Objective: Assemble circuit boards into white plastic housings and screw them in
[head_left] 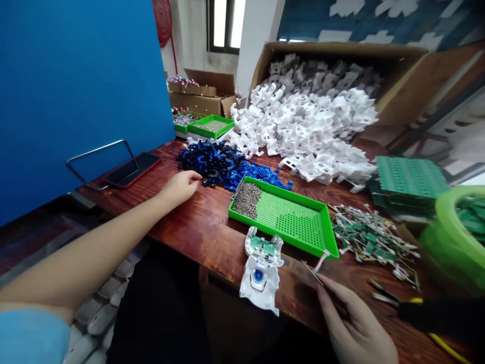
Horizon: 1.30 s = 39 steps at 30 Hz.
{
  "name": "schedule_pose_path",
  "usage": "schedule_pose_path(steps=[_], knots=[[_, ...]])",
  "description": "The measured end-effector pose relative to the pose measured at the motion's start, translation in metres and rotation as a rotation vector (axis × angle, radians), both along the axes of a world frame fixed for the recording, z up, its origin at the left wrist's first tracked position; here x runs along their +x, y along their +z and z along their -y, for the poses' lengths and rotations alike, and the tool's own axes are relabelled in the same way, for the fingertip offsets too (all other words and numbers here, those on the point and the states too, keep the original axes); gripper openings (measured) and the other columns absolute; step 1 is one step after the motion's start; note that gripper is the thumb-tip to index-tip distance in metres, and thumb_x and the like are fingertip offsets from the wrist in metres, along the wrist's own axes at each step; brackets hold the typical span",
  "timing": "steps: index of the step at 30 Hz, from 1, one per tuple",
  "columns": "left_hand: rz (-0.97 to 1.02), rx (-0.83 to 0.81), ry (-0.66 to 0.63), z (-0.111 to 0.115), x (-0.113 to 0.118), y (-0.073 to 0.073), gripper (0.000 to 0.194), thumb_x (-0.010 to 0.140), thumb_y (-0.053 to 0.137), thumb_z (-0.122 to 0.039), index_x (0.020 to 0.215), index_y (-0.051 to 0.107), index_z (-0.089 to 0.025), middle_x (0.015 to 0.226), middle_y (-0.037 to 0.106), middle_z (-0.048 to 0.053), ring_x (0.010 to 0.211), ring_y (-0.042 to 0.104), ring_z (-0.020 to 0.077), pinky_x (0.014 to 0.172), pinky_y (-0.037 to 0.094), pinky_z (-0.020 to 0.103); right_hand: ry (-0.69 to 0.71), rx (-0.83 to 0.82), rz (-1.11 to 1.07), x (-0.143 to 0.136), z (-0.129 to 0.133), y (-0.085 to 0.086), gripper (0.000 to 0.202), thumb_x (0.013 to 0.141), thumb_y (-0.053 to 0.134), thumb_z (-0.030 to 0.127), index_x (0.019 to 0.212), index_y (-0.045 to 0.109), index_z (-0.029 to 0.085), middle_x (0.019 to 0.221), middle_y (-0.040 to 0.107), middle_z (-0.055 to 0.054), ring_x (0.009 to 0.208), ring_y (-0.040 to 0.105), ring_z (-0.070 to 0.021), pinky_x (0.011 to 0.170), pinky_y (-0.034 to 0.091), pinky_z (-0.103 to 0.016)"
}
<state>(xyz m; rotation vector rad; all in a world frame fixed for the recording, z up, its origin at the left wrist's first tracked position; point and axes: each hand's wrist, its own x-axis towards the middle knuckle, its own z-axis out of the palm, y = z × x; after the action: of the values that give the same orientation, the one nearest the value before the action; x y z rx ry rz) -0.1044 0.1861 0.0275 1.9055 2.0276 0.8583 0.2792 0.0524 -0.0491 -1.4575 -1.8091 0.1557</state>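
Two white shell pieces [253, 296], one holding a circuit board [264, 246], lie at the counter's [212, 237] front edge. Right hand [352, 323]: fingers pinching tweezers [312, 273]. Left hand [180, 188], by blue-black parts [215, 159]: cannot tell whether grasping.

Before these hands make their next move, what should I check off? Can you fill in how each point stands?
1. Right hand grips the thin metal tool: ok, pinched between thumb and fingers.
2. Left hand holds a part: cannot tell; its fingertips are beside the blue and black pieces.
3. Green circuit board lies in the upper white shell: ok.
4. Board fastened down: cannot tell.
5. Lower white shell well back from the table edge: not ok; it lies right at the edge.
6. Small metal pieces heaped in the green tray: ok.
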Motion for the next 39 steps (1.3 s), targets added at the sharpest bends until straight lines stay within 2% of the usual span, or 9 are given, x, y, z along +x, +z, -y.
schedule_pose_path(steps=[4,10,17,22,28,30,33,37,39], knots=[[-0.155,-0.039,-0.017,-0.036,-0.005,-0.011,0.029,0.086,0.059,-0.034,0.108,0.059,-0.014,0.110,0.062,0.008,0.093,0.061,0.0201,0.083,0.051,0.042,-0.076,0.015,-0.010,0.000,0.003,-0.004,0.029,0.085,0.056,0.037,0.110,0.063,0.023,0.103,0.069,-0.002,0.083,0.068,-0.0168,0.084,0.053,-0.023],[-0.308,-0.080,0.025,-0.055,0.006,-0.014,0.025,0.087,0.057,-0.034,0.102,0.061,-0.014,0.107,0.063,0.008,0.097,0.061,0.0212,0.086,0.050,0.043,-0.084,0.040,0.000,-0.001,0.005,-0.006,0.029,0.085,0.058,0.034,0.112,0.063,0.024,0.104,0.069,-0.001,0.086,0.068,-0.0160,0.087,0.052,-0.023],[-0.417,-0.093,0.012,-0.038,-0.006,-0.012,0.030,0.089,0.055,-0.034,0.112,0.057,-0.014,0.108,0.063,0.008,0.096,0.062,0.0213,0.084,0.051,0.043,-0.075,0.134,0.003,-0.007,0.004,0.000,0.026,0.086,0.058,0.029,0.111,0.062,0.024,0.103,0.068,-0.001,0.088,0.066,-0.0133,0.086,0.051,-0.018],[-0.477,-0.069,-0.053,-0.025,-0.021,-0.014,0.024,0.088,0.056,-0.031,0.105,0.061,-0.014,0.111,0.062,0.008,0.098,0.061,0.0213,0.086,0.051,0.044,-0.050,0.140,0.045,-0.008,0.002,0.003,0.025,0.087,0.056,0.027,0.110,0.062,0.024,0.100,0.069,0.000,0.084,0.067,-0.0121,0.084,0.051,-0.018],[-0.394,0.135,-0.061,-0.021,-0.027,-0.016,0.024,0.090,0.054,-0.027,0.108,0.059,-0.013,0.112,0.063,0.010,0.102,0.061,0.0223,0.088,0.051,0.045,-0.070,0.152,-0.001,-0.009,0.003,0.001,0.024,0.085,0.058,0.028,0.108,0.064,0.023,0.099,0.069,-0.001,0.081,0.067,-0.0139,0.082,0.053,-0.022],[-0.342,0.250,-0.115,-0.010,-0.020,-0.012,0.022,0.091,0.051,-0.023,0.107,0.060,-0.011,0.110,0.065,0.011,0.104,0.061,0.0224,0.092,0.049,0.045,-0.112,0.141,-0.061,-0.009,0.003,-0.001,0.025,0.084,0.060,0.029,0.108,0.065,0.023,0.100,0.069,-0.002,0.082,0.067,-0.0145,0.081,0.053,-0.023],[-0.255,0.431,-0.258,0.027,0.003,-0.006,0.025,0.091,0.046,-0.019,0.108,0.059,-0.007,0.109,0.065,0.014,0.106,0.060,0.0211,0.098,0.047,0.039,-0.195,0.107,-0.216,-0.012,0.004,-0.001,0.025,0.081,0.063,0.032,0.104,0.067,0.022,0.099,0.070,-0.004,0.083,0.067,-0.0159,0.076,0.054,-0.023],[-0.162,0.555,-0.536,0.095,0.047,-0.007,0.026,0.087,0.056,-0.021,0.112,0.059,-0.014,0.110,0.064,0.009,0.104,0.061,0.0149,0.097,0.048,0.025,-0.262,0.086,-0.601,-0.029,0.011,0.013,0.027,0.077,0.069,0.030,0.102,0.067,0.021,0.097,0.069,-0.005,0.084,0.066,-0.0144,0.075,0.054,-0.022],[-0.085,0.600,-0.743,0.123,0.069,-0.011,0.028,0.086,0.055,-0.011,0.114,0.059,-0.013,0.110,0.063,0.010,0.105,0.060,0.0134,0.095,0.048,0.020,-0.218,0.063,-0.787,-0.043,0.018,0.024,0.024,0.077,0.070,0.027,0.100,0.067,0.022,0.092,0.069,-0.003,0.081,0.066,-0.0121,0.074,0.054,-0.019]])
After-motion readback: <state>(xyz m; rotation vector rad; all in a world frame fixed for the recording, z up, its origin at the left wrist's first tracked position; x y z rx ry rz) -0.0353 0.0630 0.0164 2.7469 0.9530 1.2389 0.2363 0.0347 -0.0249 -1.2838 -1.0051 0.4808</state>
